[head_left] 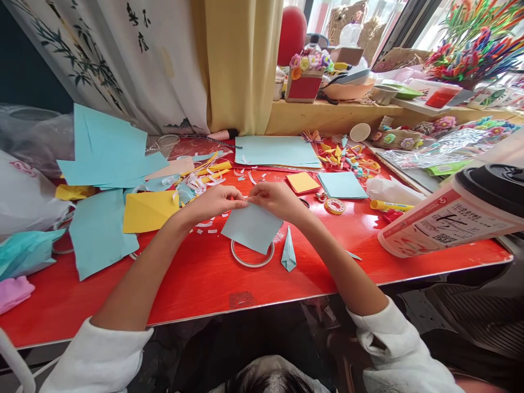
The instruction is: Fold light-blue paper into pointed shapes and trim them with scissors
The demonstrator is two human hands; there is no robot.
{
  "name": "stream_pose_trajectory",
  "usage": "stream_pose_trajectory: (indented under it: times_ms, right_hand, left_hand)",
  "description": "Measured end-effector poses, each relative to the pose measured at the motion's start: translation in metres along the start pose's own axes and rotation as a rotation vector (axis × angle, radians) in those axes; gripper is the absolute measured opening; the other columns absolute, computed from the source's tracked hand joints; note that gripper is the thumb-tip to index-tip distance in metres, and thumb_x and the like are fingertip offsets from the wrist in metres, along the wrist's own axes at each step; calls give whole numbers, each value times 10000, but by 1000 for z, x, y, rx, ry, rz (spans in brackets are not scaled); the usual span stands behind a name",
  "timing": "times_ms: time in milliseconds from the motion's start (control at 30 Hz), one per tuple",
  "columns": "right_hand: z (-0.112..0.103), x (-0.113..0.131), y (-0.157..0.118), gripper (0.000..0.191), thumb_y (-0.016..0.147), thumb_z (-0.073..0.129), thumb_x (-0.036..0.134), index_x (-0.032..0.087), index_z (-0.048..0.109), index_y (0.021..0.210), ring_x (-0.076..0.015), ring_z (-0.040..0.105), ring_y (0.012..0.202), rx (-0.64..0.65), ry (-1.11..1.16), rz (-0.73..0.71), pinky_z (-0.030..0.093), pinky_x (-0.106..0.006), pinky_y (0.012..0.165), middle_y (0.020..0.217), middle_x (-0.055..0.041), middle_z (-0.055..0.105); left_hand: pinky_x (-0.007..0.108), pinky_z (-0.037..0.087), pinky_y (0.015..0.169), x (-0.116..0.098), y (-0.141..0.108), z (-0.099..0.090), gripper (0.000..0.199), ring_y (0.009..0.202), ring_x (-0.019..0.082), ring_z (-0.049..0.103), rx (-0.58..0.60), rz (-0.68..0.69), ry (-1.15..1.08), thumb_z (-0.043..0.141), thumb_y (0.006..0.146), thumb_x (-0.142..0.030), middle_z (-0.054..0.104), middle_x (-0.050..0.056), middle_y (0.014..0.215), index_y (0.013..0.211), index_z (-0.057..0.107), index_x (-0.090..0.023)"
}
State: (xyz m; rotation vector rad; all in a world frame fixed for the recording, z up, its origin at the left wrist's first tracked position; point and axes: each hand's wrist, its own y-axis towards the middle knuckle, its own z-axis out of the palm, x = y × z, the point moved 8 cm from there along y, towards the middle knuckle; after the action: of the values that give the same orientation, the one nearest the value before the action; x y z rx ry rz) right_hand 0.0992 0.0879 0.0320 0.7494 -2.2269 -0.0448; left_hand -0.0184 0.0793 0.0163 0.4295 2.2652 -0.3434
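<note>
A small light blue paper square point(251, 229) hangs tilted from my fingers above the red table. My left hand point(216, 203) pinches with thumb and forefinger at its upper corner. My right hand point(277, 199) is closed at the same corner, its fingertips almost touching the left ones. Exactly what lies between the tips is too small to see. Below the paper, partly covered by it, lies a roll of tape point(252, 265). Near my right wrist is a folded blue paper piece point(289, 252), pointed at the top.
Blue sheets point(102, 234) and a yellow sheet point(149, 212) lie at left, beside paper scraps. Behind are a blue stack point(278, 151), small yellow squares point(303, 183) and blue squares point(343, 184). A large paper cup point(446, 218) leans at right, near the table edge point(450, 267).
</note>
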Motion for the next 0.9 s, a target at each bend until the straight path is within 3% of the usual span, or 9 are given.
stream_pose_trajectory:
  times_ms: [200, 367, 567, 767, 900]
  right_hand:
    - [1, -2, -1, 118, 822, 572, 200, 143, 675, 828, -152, 584, 785, 40, -40, 15, 373, -252, 670, 848, -55, 696]
    - [-3, 1, -1, 115, 815, 566, 168, 148, 677, 832, -146, 575, 784, 17, -41, -7, 371, -255, 687, 846, -42, 692]
    - [-3, 0, -2, 218, 838, 564, 315, 136, 688, 832, -132, 546, 714, 52, -14, 43, 336, -243, 605, 807, -47, 673]
    - [-6, 2, -1, 179, 826, 569, 256, 128, 693, 843, -134, 562, 763, 16, -6, -2, 354, -244, 651, 856, -50, 684]
    - [-6, -1, -2, 215, 826, 570, 313, 141, 698, 845, -130, 560, 739, 34, 27, 30, 352, -243, 626, 838, -40, 683]
  left_hand:
    - [229, 321, 550, 1, 2, -1, 285, 659, 105, 440, -36, 9, 12, 633, 730, -447, 530, -11, 766, 782, 589, -170]
    - [230, 338, 565, 2, 1, 3, 300, 682, 118, 465, 33, 2, -88, 598, 752, -457, 565, 4, 778, 825, 644, -169]
    - [236, 323, 549, 2, 2, -4, 291, 653, 114, 458, -42, 3, -91, 630, 721, -449, 563, -1, 735, 761, 625, -161]
    - [239, 327, 563, 4, 3, 2, 356, 638, 109, 434, 44, 20, -114, 568, 774, -507, 513, -7, 687, 719, 606, -157]
    - [242, 326, 563, 5, 3, -3, 365, 654, 116, 446, -1, 10, -88, 570, 770, -513, 537, 6, 717, 732, 613, -153]
